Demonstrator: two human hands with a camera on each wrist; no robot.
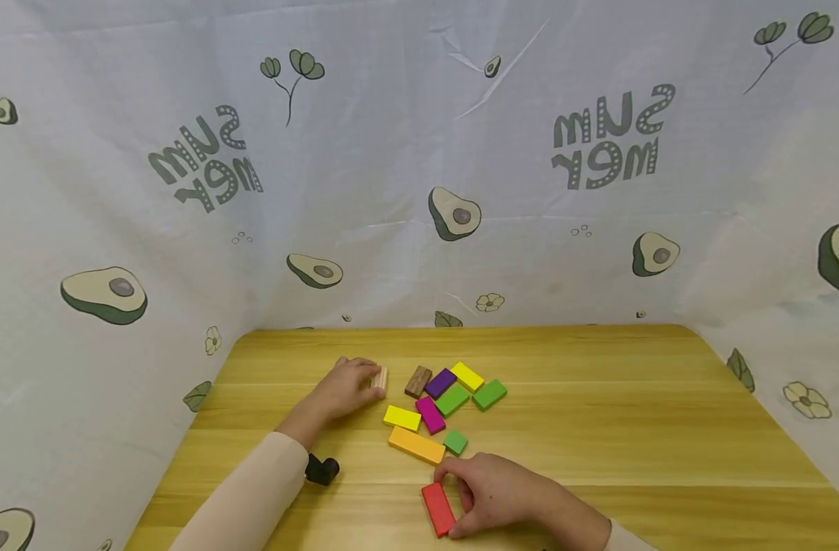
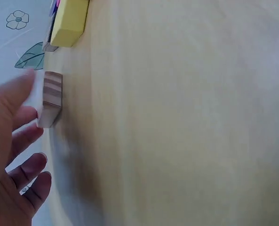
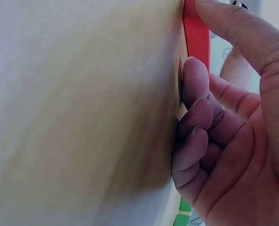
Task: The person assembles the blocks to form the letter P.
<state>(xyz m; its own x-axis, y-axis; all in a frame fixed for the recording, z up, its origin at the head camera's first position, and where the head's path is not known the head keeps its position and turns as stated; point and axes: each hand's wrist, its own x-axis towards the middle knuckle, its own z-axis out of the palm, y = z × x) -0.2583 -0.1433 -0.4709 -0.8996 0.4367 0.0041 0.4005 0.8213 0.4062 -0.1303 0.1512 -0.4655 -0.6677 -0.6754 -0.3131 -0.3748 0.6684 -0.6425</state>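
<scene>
A pale striped wooden block [image 1: 380,379] lies at the left of the group of blocks. My left hand [image 1: 347,386] is right beside it, fingers loosely bent. In the left wrist view, the wooden block [image 2: 51,99] stands between thumb and fingers, and the blurred thumb [image 2: 21,89] is apart from it; whether a finger touches its far side I cannot tell. Nearer the front, a red block [image 1: 438,509] lies on the table. My right hand [image 1: 498,493] pinches it lengthwise, with thumb and forefinger at its two ends. The other right fingers [image 3: 193,117] curl near the tabletop.
Several coloured blocks lie between the hands: brown [image 1: 418,381], purple [image 1: 441,383], magenta [image 1: 430,415], orange [image 1: 416,445], a small green one [image 1: 455,442], plus yellow and larger green ones. A black object [image 1: 322,470] shows beside the left sleeve. Printed cloth [image 1: 392,153] encloses the wooden table [image 1: 633,428].
</scene>
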